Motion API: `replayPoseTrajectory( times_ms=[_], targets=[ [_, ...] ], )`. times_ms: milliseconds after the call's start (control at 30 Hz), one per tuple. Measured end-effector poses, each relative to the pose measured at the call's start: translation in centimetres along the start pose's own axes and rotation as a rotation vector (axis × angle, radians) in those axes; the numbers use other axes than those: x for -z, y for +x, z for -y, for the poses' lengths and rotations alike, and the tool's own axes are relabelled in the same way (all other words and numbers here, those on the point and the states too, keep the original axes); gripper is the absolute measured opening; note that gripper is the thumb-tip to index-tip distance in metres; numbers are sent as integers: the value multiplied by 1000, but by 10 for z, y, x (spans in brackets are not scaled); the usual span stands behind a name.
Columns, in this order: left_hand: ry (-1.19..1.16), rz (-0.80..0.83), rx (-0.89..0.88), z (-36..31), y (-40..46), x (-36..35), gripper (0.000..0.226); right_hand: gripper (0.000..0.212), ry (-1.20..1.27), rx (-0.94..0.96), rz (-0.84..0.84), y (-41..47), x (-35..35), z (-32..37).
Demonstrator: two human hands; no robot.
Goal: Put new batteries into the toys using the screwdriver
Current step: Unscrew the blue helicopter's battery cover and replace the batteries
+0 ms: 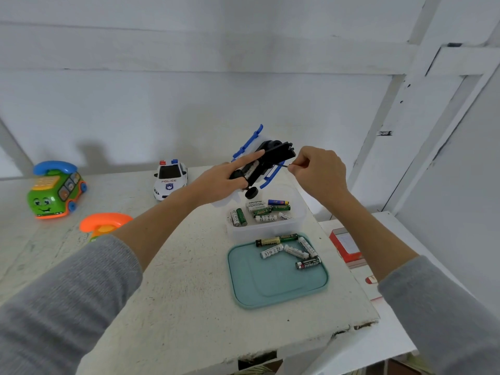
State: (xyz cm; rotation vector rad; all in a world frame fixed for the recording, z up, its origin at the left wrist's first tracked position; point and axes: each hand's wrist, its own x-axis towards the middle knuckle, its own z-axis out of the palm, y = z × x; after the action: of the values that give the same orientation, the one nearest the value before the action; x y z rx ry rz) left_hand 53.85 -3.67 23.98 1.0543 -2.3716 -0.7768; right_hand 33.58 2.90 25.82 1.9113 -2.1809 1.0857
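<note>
Far left of both hands, a rounded green plastic telephone toy (55,190) with a blue handset and a cartoon face sits on the rough, chalky white table (167,280). Nearer the left forearm lies an orange plastic handset (105,221), partly hidden by the grey knitted sleeve (67,293). Just left of the left fingers stands a glossy white police car (170,178).

The left hand (221,182) grips an upturned toy (261,165) off the table, black underside facing up, blue plastic rails and small black wheels showing; the forefinger lies straight along it, the other fingers curl under. A pale battery sits in its open bay beside that forefinger.

The right hand (318,171) pinches the thin screwdriver (282,165), fingers curled tight round it, the dark shaft running left to the toy's underside.

Below the fingers, a clear plastic tub (270,228) holds loose cylindrical batteries (261,211). Nearer still, a smooth teal lid (278,285) with rounded corners carries more batteries (292,250). Right of it lies a red box (346,244).
</note>
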Motion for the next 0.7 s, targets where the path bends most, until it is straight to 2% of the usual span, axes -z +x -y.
replayPoseTrajectory(
  times_ms=[700],
  targets=[
    [210, 48, -55, 6, 23, -6, 68, 15, 79, -140, 73, 3, 11, -20]
  ],
)
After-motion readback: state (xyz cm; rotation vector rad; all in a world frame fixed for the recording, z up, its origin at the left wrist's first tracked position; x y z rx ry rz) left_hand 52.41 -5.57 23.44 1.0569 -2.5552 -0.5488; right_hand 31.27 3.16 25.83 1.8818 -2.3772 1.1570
